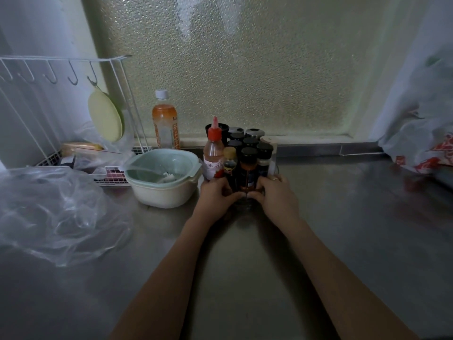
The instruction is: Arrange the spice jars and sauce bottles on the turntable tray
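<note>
1. Left hand (218,192) and right hand (274,192) curl around the near edge of the turntable tray (245,204), fingertips nearly meeting in front — tray itself mostly hidden and dark.
2. Directly above the grip: black-lidded spice jars (248,153) packed tight, upright.
3. Just above the left hand: red-capped sauce bottle (213,148) and small yellow-capped bottle (230,163).
4. Left of the grip: pale bowl (163,177) on the steel counter (343,217) — orange drink bottle (165,123) behind it.

Red-capped sauce bottle (213,148); black-lidded spice jars (248,153); pale green bowl (163,176); orange drink bottle (165,121)
</note>
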A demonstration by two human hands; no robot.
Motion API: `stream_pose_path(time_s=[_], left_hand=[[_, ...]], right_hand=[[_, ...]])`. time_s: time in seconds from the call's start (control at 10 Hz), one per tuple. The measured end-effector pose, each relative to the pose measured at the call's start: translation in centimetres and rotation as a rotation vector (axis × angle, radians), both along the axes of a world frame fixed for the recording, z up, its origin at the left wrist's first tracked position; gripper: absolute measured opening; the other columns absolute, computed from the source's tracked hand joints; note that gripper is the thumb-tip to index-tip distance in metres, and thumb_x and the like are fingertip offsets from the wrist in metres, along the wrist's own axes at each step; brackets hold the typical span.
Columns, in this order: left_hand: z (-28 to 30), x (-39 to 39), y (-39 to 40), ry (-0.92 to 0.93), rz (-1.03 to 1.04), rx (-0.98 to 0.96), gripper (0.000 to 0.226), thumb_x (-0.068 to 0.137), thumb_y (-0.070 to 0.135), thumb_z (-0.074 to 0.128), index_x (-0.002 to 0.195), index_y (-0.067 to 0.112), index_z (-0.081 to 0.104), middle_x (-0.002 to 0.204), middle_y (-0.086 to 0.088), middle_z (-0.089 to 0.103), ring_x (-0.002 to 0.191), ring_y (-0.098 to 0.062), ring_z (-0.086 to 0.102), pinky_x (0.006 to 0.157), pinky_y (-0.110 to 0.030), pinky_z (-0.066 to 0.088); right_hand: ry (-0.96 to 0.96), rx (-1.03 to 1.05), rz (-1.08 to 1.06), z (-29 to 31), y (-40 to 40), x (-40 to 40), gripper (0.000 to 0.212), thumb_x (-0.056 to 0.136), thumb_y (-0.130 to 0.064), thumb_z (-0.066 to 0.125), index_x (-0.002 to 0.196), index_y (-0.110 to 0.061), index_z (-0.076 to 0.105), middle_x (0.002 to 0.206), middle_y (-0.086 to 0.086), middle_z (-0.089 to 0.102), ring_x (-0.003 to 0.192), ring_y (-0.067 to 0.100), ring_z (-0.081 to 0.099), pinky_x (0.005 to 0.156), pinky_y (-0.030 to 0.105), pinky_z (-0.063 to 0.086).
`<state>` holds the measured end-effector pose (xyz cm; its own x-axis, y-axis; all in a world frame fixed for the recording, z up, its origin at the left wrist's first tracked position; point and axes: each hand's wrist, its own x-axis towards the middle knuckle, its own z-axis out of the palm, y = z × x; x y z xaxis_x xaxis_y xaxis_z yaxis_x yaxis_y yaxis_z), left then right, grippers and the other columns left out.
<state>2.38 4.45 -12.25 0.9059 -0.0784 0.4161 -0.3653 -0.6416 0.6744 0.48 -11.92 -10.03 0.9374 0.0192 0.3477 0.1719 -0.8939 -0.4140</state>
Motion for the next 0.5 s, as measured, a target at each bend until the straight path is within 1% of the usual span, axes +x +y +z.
stream_pose_path(time_s=[0.1, 0.2, 0.3, 0.4, 0.5], left_hand=[[0.1, 1.1, 0.3, 0.022, 0.015, -0.032, 0.037, 0.071, 0.034, 0.078, 0.061, 0.014, 0.048, 0.059, 0.000, 0.052, 0.058, -0.015, 0.049, 0.057, -0.031, 0.038], [0.3, 1.9, 1.0, 0.084, 0.004, -0.066, 0.039, 0.070, 0.033, 0.079, 0.059, 0.019, 0.044, 0.058, 0.005, 0.048, 0.055, -0.007, 0.043, 0.053, -0.025, 0.034], [0.0, 2.1, 1.0, 0.084, 0.007, -0.068, 0.037, 0.070, 0.034, 0.078, 0.062, 0.016, 0.047, 0.059, 0.005, 0.050, 0.056, -0.007, 0.045, 0.052, -0.022, 0.034], [-0.3, 1.6, 0.6, -0.016, 0.030, -0.017, 0.032, 0.073, 0.035, 0.075, 0.066, 0.017, 0.050, 0.064, 0.004, 0.052, 0.061, -0.012, 0.049, 0.055, -0.026, 0.036], [0.1, 0.5, 0.3, -0.258, 0.095, -0.056, 0.020, 0.079, 0.036, 0.066, 0.082, 0.019, 0.056, 0.083, 0.004, 0.056, 0.070, -0.015, 0.056, 0.060, -0.031, 0.048]], right_hand=[[0.010, 0.010, 0.016, 0.0, 0.4, 1.3, 0.027, 0.082, -0.042, 0.063, 0.084, -0.017, 0.053, 0.098, 0.006, 0.060, 0.113, 0.026, 0.041, 0.071, 0.035, 0.039], [0.018, 0.025, 0.031, 0.0, 0.7, 2.1, 0.027, 0.082, -0.042, 0.063, 0.083, -0.017, 0.053, 0.097, 0.006, 0.059, 0.114, 0.025, 0.039, 0.071, 0.034, 0.037], [0.014, 0.014, 0.038, -0.2, 0.7, 2.2, 0.026, 0.082, -0.042, 0.062, 0.082, -0.019, 0.050, 0.100, 0.006, 0.059, 0.115, 0.026, 0.038, 0.071, 0.034, 0.038], [-0.023, -0.008, 0.038, -0.8, 0.6, 2.4, 0.027, 0.081, -0.042, 0.063, 0.084, -0.016, 0.054, 0.101, 0.007, 0.060, 0.114, 0.026, 0.040, 0.073, 0.036, 0.041], [0.004, 0.201, 0.100, 0.1, -0.6, 3.0, 0.022, 0.080, -0.043, 0.064, 0.081, -0.021, 0.063, 0.087, 0.002, 0.064, 0.099, 0.020, 0.054, 0.072, 0.035, 0.045]])
